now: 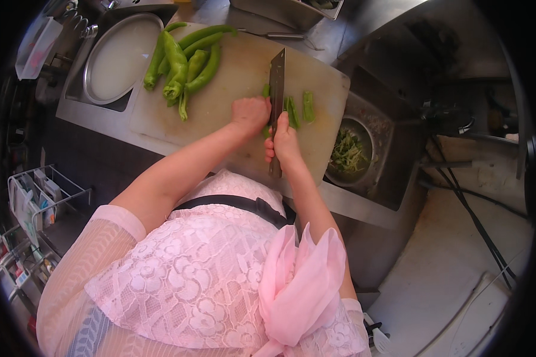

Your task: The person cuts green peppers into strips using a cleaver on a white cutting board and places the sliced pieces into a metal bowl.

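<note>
My right hand (286,140) is closed around the handle of a cleaver (278,82), whose blade stands on edge over a white cutting board (232,58). Just left of the blade, my left hand (251,115) presses down on green pepper (266,90), its fingers curled; most of that pepper is hidden under the hand. Right of the blade lie cut green pepper pieces (291,111), with another piece (308,106) farther right. Several whole long green peppers (176,67) are heaped at the board's upper left.
Left of the board, a round metal bowl (123,58) of cloudy liquid sits in a sink. A metal bowl with green scraps (349,151) rests in the right sink (384,174). Behind the board are a metal pan (281,13) and a thin metal-handled utensil (286,35).
</note>
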